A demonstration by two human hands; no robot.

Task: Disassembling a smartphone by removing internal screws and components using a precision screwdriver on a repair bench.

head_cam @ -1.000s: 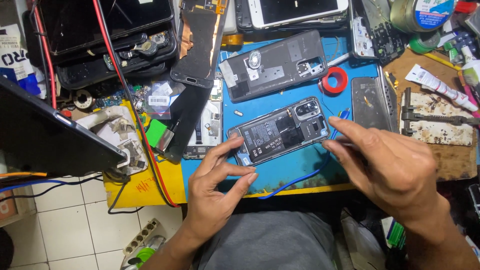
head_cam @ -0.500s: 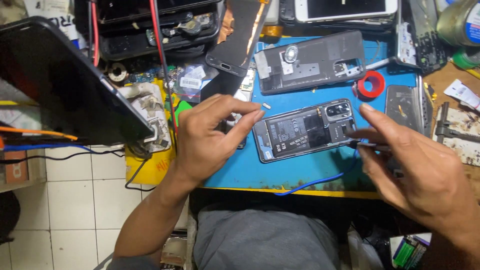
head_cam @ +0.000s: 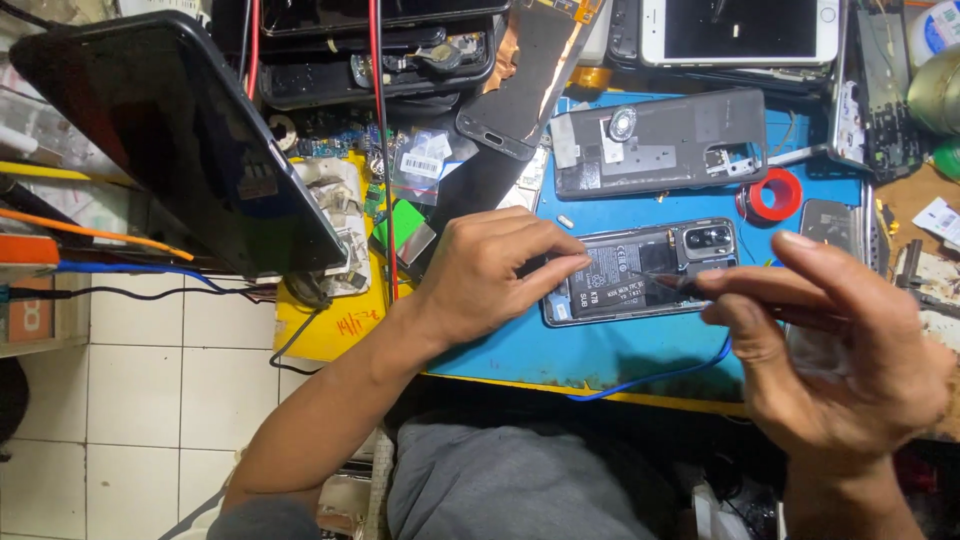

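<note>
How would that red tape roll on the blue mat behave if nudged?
The red tape roll lies flat on the blue mat, so it would probably slide, not roll. It looks small and hollow, likely light. Stood on edge, it could roll away.
</note>
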